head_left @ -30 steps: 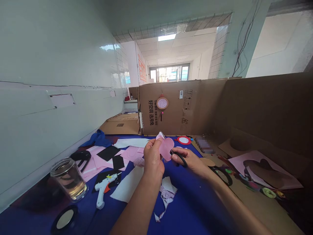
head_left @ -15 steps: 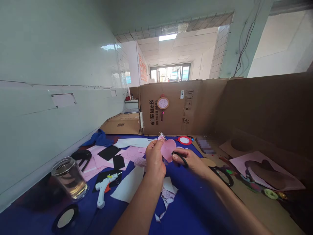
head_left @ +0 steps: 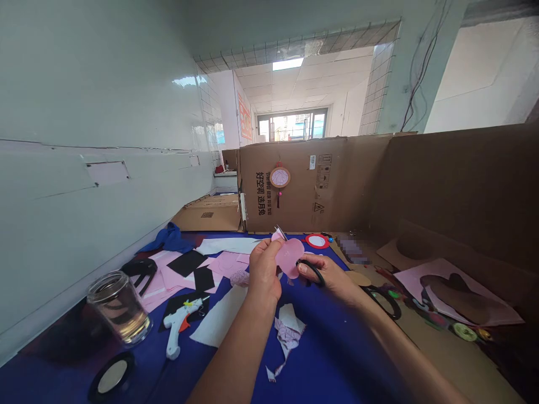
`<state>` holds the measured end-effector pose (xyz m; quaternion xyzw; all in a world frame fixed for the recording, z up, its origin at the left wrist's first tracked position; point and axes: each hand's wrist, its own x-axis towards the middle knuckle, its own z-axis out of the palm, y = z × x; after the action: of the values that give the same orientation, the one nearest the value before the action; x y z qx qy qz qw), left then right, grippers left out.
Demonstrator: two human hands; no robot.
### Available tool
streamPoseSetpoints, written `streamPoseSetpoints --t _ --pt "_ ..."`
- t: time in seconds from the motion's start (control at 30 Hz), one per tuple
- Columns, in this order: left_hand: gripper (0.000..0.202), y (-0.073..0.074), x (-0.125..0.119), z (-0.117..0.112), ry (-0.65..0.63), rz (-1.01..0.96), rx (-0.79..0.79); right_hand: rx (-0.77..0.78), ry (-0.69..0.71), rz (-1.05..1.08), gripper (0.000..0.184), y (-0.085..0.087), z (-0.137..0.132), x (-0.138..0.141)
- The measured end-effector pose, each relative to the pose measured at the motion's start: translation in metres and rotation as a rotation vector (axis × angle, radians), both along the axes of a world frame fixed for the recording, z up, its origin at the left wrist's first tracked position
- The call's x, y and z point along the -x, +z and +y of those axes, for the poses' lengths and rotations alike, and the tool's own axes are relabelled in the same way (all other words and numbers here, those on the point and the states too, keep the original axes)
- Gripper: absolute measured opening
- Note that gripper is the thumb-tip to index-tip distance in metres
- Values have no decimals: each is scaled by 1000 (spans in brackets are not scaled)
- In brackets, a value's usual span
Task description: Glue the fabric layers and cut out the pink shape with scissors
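Note:
My left hand (head_left: 265, 266) is closed on a pink piece of paper (head_left: 290, 256) with rounded lobes, pinching its left side between thumb and fingers. In my right hand (head_left: 322, 275) is a pair of scissors (head_left: 312, 270), its black handles gripped by the fingers. The scissors' metal blades run behind the pink paper, and their tips poke out above it near my left thumb. Below the hands, paper scraps (head_left: 289, 331) with purple line drawing lie on the blue tabletop (head_left: 320, 365). The fingers behind the paper are hidden.
A glue gun (head_left: 182, 325), a glass jar (head_left: 120, 308) of pale liquid and its round lid (head_left: 112, 377) stand left. Pink and black sheets (head_left: 185, 262) lie behind them. At right are a second pair of black-handled scissors (head_left: 387, 303) and a pink cut-out sheet (head_left: 458, 292). Cardboard (head_left: 303, 196) walls the back.
The left hand and forearm have shifted very slightly left. Both hands keep their hold on the pink paper and the scissors, and the view has drifted a little.

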<state>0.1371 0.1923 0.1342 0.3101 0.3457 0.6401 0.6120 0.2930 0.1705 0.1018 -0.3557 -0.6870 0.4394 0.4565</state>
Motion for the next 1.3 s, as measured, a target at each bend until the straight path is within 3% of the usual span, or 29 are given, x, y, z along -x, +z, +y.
streamPoseSetpoints --t 0.57,1.3 --pt "44 2 1 -4 28 -4 -9 11 7 27 56 -8 -1 4" --pt "44 2 -1 -5 27 -17 -30 -3 -9 90 61 2 -5 18"
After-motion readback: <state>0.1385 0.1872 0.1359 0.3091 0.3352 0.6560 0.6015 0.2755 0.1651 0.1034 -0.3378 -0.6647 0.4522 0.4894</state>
